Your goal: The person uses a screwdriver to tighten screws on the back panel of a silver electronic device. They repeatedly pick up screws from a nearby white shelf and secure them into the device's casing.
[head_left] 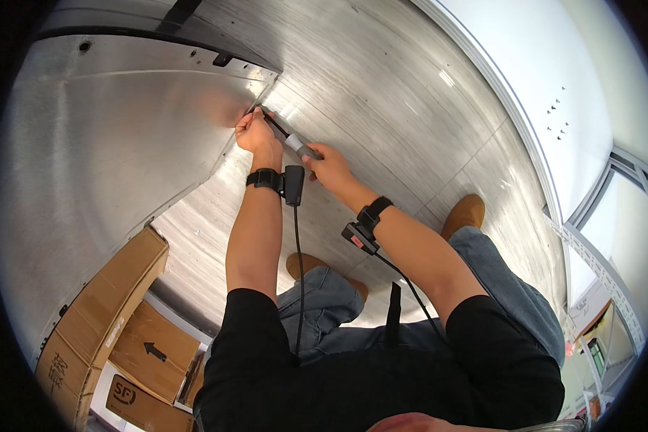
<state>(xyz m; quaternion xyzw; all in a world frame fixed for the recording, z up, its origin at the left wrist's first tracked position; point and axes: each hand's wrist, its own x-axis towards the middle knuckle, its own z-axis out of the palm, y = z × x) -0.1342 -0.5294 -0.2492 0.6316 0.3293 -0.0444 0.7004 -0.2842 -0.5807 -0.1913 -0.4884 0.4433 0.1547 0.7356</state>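
Screwdriver (294, 142) extends from right grip (329, 165) toward left grip (254, 132).

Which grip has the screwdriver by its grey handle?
The right grip: it is wrapped around the screwdriver. The left grip is bunched near the tool's far end instead, beside the metal panel.

Bright — glare on floor (410, 108), sheen on metal panel (129, 137); edges bowed, rim black — lower right seemingly soft.

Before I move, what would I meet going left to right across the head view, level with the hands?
Metal panel → left hand → grey-handled tool → right hand → white panel.
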